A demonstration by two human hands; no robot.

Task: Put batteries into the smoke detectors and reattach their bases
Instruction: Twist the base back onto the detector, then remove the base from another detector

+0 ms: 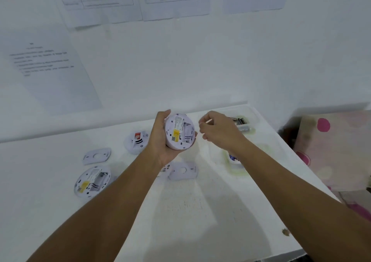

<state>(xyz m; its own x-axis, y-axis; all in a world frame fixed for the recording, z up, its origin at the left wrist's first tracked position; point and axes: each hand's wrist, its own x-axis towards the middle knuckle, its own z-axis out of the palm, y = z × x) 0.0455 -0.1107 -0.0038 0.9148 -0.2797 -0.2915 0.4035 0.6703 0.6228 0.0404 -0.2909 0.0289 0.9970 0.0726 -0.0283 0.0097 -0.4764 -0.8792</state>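
Left hand (160,141) holds detector (179,131) above white table (180,211).

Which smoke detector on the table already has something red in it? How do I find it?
Start at the white table and find the left hand holding up a smoke detector. Just left of that hand, near the wall, lies another detector, back side up. Only this one shows a red-orange piece; the others show yellow stickers.

Both forearms stretched forward; left hand (163,139) cupped around a smoke detector (180,131), right hand (217,130) raised beside it, fingers loosely curled.
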